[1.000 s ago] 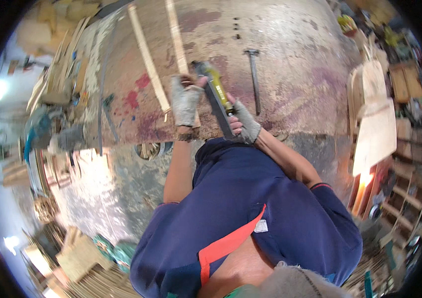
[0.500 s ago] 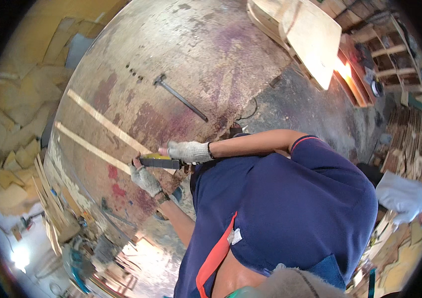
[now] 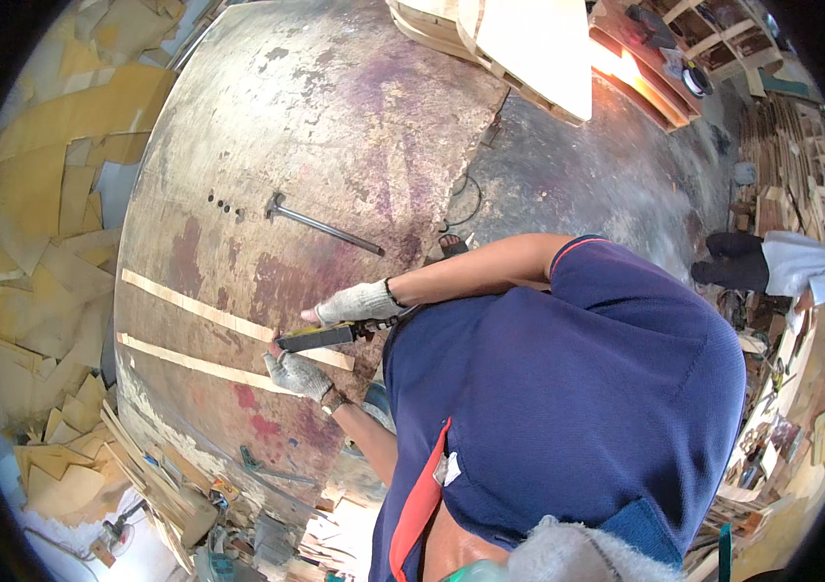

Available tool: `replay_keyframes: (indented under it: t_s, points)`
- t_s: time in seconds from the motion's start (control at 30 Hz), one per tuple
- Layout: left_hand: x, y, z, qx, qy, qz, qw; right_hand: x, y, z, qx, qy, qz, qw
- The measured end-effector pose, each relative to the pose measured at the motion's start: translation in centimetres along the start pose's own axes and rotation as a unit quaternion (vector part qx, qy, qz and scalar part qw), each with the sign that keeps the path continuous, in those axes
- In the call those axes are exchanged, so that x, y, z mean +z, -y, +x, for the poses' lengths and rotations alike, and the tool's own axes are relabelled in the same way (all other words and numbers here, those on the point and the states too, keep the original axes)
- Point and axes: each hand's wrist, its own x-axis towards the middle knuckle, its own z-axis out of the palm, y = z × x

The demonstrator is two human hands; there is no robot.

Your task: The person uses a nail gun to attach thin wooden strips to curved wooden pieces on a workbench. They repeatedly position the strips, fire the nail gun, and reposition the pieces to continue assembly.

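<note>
A tool with a long rectangular black body and some yellow (image 3: 317, 339) is between my two gloved hands; its exact kind cannot be made out. My right hand (image 3: 359, 303), in a grey knit glove with bare fingertips, is closed along its upper side. At the tool's left end, my left hand (image 3: 300, 374), gloved alike, grips with thumb and fingers, partly hidden. Beneath runs one light wooden strip (image 3: 201, 307), passing under the tool. A second wooden strip (image 3: 194, 363) lies roughly parallel, its right end by my left hand. Both rest on a worn, paint-stained tabletop (image 3: 335, 116).
A hammer (image 3: 325, 225) lies beyond my right hand, with several small dark pieces (image 3: 226, 207) beside it. Stacked curved wooden panels (image 3: 524, 48) stand at the top right. Scrap sheets (image 3: 44, 262) cover the left floor. Another person (image 3: 800, 267) is at the far right.
The view has shifted, so the table, hammer and strips appear lower in the picture. My hands stay on the tool, which appears slightly more tilted.
</note>
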Motion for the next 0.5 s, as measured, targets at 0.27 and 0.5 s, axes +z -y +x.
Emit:
replay_keyframes:
  t_s: [0.27, 0.5]
  points:
    - [2.5, 2.5, 0.3, 0.064, -0.032, 0.053, 0.996, -4.0, -3.3, 5.6, -0.075, -0.071, -0.288, 0.952]
    - [1.8, 1.0, -1.0, 0.078, -0.121, 0.044, 0.989, -4.3, -3.7, 7.9, -0.17, -0.217, -0.453, 0.848]
